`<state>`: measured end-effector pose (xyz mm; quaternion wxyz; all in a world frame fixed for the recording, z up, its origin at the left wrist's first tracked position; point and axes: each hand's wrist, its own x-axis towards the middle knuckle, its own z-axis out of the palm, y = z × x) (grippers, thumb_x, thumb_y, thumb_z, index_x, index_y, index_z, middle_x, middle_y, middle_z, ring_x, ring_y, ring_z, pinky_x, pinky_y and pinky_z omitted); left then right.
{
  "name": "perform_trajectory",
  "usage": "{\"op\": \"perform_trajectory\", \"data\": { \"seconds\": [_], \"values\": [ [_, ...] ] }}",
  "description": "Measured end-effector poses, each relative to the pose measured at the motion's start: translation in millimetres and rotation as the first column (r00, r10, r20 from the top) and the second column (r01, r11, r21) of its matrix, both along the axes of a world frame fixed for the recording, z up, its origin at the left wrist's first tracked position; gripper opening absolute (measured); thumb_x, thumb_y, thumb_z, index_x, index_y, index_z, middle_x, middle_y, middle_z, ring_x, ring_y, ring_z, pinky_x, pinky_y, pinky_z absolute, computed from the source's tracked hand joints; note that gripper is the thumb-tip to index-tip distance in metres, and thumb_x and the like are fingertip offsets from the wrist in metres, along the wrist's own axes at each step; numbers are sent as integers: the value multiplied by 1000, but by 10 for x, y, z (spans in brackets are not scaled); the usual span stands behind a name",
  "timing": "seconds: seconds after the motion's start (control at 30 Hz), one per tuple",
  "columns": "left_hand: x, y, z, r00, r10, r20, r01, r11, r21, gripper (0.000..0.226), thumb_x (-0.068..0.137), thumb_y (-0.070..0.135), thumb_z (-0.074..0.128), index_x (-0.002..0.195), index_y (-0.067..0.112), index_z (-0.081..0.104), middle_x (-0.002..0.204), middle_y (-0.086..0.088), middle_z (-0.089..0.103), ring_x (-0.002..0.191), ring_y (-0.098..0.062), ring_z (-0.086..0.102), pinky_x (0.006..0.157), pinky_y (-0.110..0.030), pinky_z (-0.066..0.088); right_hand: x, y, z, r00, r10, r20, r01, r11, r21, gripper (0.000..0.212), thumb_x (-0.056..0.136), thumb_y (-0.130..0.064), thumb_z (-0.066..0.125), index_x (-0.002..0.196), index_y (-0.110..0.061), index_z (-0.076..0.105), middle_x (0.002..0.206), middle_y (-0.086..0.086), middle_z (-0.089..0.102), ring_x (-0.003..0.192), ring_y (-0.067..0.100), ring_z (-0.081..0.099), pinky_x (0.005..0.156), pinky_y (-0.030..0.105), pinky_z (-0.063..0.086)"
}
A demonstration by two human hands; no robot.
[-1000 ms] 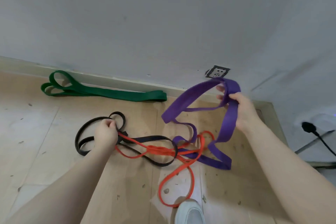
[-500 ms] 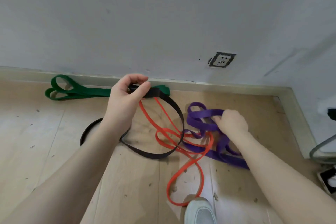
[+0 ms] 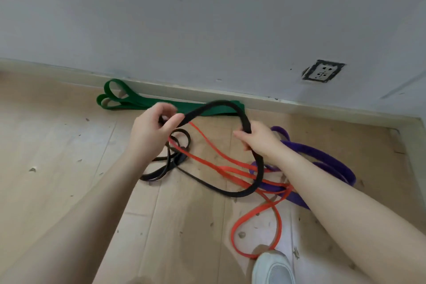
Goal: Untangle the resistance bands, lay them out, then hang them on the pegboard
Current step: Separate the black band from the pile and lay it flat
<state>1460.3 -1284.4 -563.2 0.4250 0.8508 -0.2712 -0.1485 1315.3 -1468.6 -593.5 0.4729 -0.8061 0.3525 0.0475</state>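
Bands lie in a tangle on the wood floor (image 3: pixel 57 157), each a flat, matte rubber loop. The black band (image 3: pixel 221 105) is mid-width and is lifted in an arch between both hands, then drops in a wide curve to the floor, with smaller coils bunched under the left forearm. The left hand (image 3: pixel 149 131) pinches this band between thumb and curled fingers at the arch's left end. The right hand (image 3: pixel 258 140) has its fingers wrapped round the same band where it bends downward; the strap passes through the fist and comes out below the wrist. The red band (image 3: pixel 251 221) is the narrowest, a thin ribbon running from just below the left hand's pinch, crossing under the black band's low curve and ending in a long loop beside a white shoe (image 3: pixel 272 267). The purple band (image 3: pixel 322 163) is the broadest, piled in soft folds on the floor behind and under the right forearm, touching the red band where the two overlap. The green band (image 3: pixel 138 102), also broad, lies folded flat and straight along the skirting, beyond the black band's arch, apart from the tangle. A wall socket (image 3: pixel 322 71) sits above the purple band.
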Motion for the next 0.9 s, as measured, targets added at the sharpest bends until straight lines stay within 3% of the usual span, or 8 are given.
{"op": "perform_trajectory", "data": {
  "seconds": [0.1, 0.2, 0.3, 0.43, 0.57, 0.73, 0.8, 0.9],
  "values": [
    [155, 164, -306, 996, -70, 58, 52, 962, 267, 18, 88, 27, 60, 101, 14, 65, 91, 3, 60, 86, -15, 55, 73, -25, 38, 103, 96, 319, 986, -125, 111, 106, 980, 167, 17, 94, -7, 47, 110, -12, 52, 77, 4, 54, 73, 18, 56, 72, 33, 50],
    [184, 241, -549, 984, -149, -95, 174, 915, 365, 20, 90, 15, 57, 109, 13, 64, 100, -3, 64, 94, -24, 61, 76, -28, 43, 197, 278, 571, 944, -184, 272, 87, 938, 335, 22, 92, 4, 45, 109, -7, 55, 80, 4, 54, 77, 18, 54, 81, 34, 49],
    [134, 204, -540, 951, -197, -239, 260, 927, 271, 29, 91, 14, 54, 118, 22, 59, 100, 4, 63, 84, -21, 66, 78, -32, 51, 225, 452, 721, 920, -144, 365, -13, 918, 396, 22, 90, 2, 53, 104, -13, 60, 88, 3, 61, 82, 18, 60, 85, 34, 53],
    [85, 79, -326, 916, -368, -159, 380, 924, 50, 29, 91, 19, 55, 118, 27, 59, 111, 16, 56, 103, -4, 51, 88, -23, 38, 295, 554, 808, 858, -255, 445, 10, 876, 482, 18, 88, -1, 56, 102, -12, 60, 99, 5, 62, 93, 18, 62, 91, 38, 53],
    [-16, 34, -158, 777, -474, -415, 369, 876, -311, 34, 94, 14, 49, 122, 34, 47, 119, 13, 60, 115, 0, 52, 101, -25, 39, 386, 607, 820, 750, -431, 502, 6, 763, 646, 16, 81, -11, 57, 97, -15, 57, 104, 7, 59, 109, 21, 55, 93, 30, 48],
    [-149, -13, -108, 826, -529, -195, 507, 848, -154, 38, 98, 24, 41, 136, 27, 39, 126, 7, 53, 118, -6, 47, 103, -29, 37, 459, 657, 811, 693, -545, 472, -64, 606, 793, 10, 95, -10, 40, 98, -11, 50, 101, 12, 67, 107, 25, 59, 89, 32, 53],
    [-183, -11, -125, 827, -541, -151, 526, 841, -130, 42, 98, 20, 42, 139, 28, 36, 125, 5, 53, 115, -7, 49, 101, -29, 39, 482, 675, 847, 719, -515, 466, -62, 620, 782, 14, 99, -11, 36, 96, -11, 49, 96, 11, 64, 104, 26, 60, 86, 32, 53],
    [-188, 34, -175, 841, -497, -213, 466, 866, -180, 45, 95, 19, 48, 137, 33, 40, 125, 9, 59, 115, -3, 54, 101, -29, 42, 505, 689, 877, 741, -475, 475, -73, 646, 760, 13, 98, -11, 37, 93, -14, 49, 89, 4, 59, 99, 25, 62, 77, 29, 54]
  ]
}}
